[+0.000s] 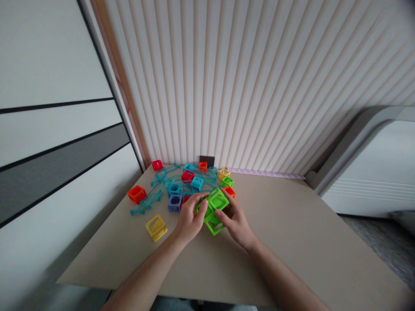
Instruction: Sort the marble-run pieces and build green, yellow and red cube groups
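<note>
Between my two hands, above the table, are bright green hollow cube blocks (218, 200) with round openings, set against each other. My left hand (192, 216) grips their left side, thumb on top. From the right, my right hand (236, 222) holds them with its thumb on the near face and its fingers behind. Whether the cubes are locked together I cannot tell. Just past my right fingers lies an orange cube (229, 191). A red block beside my left fingers is partly hidden. Left of my left hand sits a blue-violet cube (175, 203).
A yellow cube (156, 227) lies at the near left, an orange-red cube (136, 194) by the left edge. Translucent teal track pieces (147, 202) and several coloured cubes spread toward the pleated curtain (207, 77). A dark box (207, 160) stands at the back.
</note>
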The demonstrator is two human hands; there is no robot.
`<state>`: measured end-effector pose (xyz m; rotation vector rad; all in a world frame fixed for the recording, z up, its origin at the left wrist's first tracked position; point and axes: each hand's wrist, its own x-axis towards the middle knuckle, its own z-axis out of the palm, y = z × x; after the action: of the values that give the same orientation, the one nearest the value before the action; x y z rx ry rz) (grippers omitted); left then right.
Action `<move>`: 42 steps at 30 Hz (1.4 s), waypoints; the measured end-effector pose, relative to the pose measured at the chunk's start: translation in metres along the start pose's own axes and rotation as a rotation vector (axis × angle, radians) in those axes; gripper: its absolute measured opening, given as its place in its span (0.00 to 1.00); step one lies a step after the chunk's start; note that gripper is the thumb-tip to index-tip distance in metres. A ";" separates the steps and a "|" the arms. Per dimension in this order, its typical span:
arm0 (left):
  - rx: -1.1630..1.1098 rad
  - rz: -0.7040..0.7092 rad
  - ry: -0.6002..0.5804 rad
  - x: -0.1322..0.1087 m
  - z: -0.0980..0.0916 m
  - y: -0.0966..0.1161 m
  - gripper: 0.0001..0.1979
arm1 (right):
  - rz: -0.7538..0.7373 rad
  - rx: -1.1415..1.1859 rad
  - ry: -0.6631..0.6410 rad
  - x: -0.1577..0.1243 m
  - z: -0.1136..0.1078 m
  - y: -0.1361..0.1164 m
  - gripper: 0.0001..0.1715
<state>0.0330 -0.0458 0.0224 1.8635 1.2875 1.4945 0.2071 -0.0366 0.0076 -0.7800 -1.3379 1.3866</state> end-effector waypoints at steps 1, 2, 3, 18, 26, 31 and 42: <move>0.004 -0.006 -0.006 0.000 0.000 0.001 0.15 | 0.003 -0.006 -0.002 0.000 0.000 0.000 0.47; 0.004 -0.015 -0.013 -0.001 0.000 0.001 0.15 | 0.006 -0.015 -0.005 0.000 -0.001 0.001 0.48; -0.004 -0.027 -0.020 -0.001 0.000 0.002 0.16 | 0.010 -0.027 -0.010 0.000 -0.002 0.002 0.49; -0.175 -0.162 0.037 -0.003 0.006 -0.006 0.19 | -0.099 -0.150 -0.093 -0.004 -0.002 0.008 0.52; -0.187 -0.151 0.040 -0.006 0.010 -0.007 0.21 | -0.067 -0.162 -0.006 -0.003 0.001 0.008 0.41; -0.182 -0.171 0.027 -0.008 0.011 -0.007 0.23 | -0.064 -0.166 -0.008 -0.002 0.000 0.008 0.41; -0.248 -0.201 -0.026 -0.003 0.006 -0.002 0.27 | -0.083 -0.153 0.028 -0.005 -0.002 0.008 0.39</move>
<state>0.0372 -0.0458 0.0172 1.5450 1.1790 1.4452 0.2082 -0.0399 -0.0010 -0.8330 -1.4508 1.2148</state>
